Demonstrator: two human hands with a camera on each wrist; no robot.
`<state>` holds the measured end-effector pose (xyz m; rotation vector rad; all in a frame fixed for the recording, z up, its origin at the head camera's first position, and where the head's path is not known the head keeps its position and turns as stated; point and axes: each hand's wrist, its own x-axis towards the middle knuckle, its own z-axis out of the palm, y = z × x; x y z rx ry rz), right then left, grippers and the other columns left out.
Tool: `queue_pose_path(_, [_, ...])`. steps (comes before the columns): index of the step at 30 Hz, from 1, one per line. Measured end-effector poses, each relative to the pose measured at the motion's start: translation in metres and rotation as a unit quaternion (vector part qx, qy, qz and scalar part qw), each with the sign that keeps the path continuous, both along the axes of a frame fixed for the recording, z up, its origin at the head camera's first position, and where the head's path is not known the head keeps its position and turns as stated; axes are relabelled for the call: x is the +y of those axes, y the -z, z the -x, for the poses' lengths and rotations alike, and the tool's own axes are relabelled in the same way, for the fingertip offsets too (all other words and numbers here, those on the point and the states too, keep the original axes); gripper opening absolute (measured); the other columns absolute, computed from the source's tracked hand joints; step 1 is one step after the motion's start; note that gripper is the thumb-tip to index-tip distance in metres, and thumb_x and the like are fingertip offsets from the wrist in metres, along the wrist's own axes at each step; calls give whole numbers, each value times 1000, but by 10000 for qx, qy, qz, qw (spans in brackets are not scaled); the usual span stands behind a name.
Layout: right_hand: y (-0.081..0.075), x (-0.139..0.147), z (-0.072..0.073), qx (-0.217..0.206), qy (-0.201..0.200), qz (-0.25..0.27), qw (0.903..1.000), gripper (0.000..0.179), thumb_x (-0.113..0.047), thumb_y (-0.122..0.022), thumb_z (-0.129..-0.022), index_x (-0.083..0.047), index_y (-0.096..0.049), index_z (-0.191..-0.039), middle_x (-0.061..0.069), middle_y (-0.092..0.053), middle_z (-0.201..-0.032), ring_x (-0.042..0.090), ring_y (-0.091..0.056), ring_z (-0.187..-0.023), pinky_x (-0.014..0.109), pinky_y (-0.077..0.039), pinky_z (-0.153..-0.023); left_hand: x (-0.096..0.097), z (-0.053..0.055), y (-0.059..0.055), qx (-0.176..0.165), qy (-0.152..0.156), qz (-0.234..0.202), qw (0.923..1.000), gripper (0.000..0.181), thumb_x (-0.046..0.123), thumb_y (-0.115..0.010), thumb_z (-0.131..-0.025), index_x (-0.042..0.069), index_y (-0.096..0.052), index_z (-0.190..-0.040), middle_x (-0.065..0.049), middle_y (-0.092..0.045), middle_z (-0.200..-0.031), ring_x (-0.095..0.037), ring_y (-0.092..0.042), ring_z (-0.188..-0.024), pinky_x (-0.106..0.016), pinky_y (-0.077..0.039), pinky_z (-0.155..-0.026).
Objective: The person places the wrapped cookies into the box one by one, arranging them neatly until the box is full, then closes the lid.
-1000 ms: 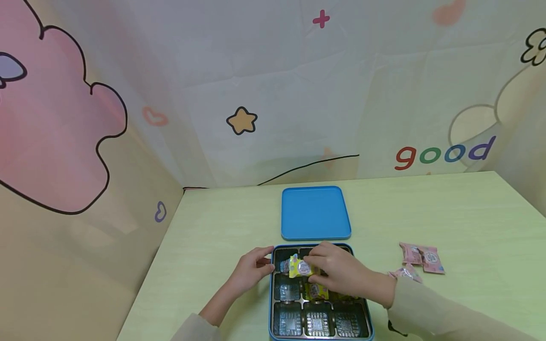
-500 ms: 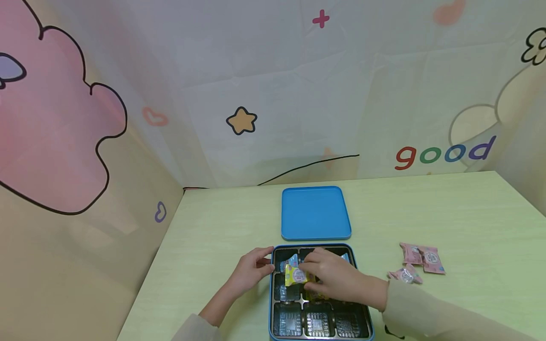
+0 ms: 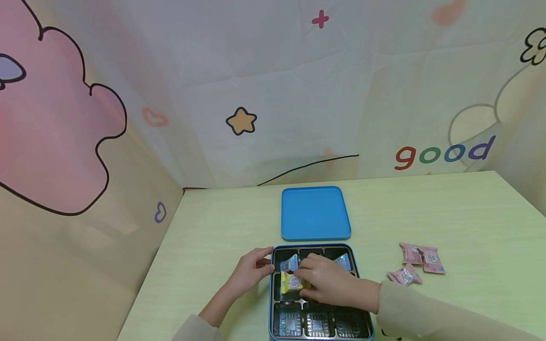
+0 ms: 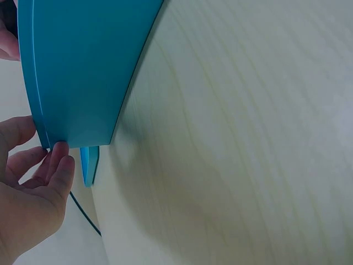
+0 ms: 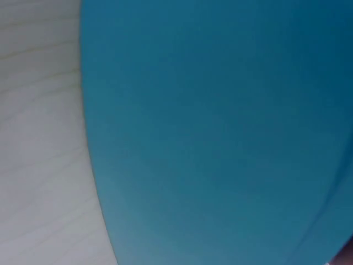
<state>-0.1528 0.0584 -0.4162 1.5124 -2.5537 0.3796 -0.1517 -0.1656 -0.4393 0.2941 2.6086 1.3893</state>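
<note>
A pale, wood-grained table (image 3: 222,218) bears a flat, square blue lid (image 3: 316,213). Just in front of it stands a blue-rimmed compartmented box (image 3: 287,319). To the right, three pink wrapped packets (image 3: 432,259) lie close together.

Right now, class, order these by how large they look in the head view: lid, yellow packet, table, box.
1. Table
2. Box
3. Lid
4. Yellow packet
Apparent size only: the box sits nearer than the lid.

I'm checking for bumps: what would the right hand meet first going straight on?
The right hand, yellow packet foremost, would likely meet the blue box's left rim; its height is unclear, so it might pass above.
</note>
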Motion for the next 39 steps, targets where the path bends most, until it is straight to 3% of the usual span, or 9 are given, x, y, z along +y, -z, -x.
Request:
queue_pose_path(11, [2,-5,0,205,-143,-73,9997,35,-37,-65,-77,-10,-67,-98,-4,-61,-90,8,-49,-80,20,-44,-70,1,-1,-2,-38,-9,-36,10000,47,13,-57,-85,2,-44,-129,-16,-49,-124,-27,-55,-101,-39,-48,-84])
queue_pose_path(23, [-2,-11,-3,314,-155,-264,9990,35,-39,-66,-76,-10,-67,-95,-5,-59,-86,6,-44,-72,19,-40,-63,0,-1,-2,-53,3,-42,10000,47,13,-56,-86,3,-43,-130,-16,-49,-125,-28,-55,-102,-40,-47,-85])
queue_pose_path(39, [1,-13,-1,502,-240,-551,9969,42,-47,-58,-80,-12,-66,-101,-3,-61,-100,10,-51,-86,24,-46,-73,-1,0,1,24,35,-75,10000,46,10,-55,-86,1,-44,-129,-17,-50,-124,-28,-56,-102,-39,-48,-83])
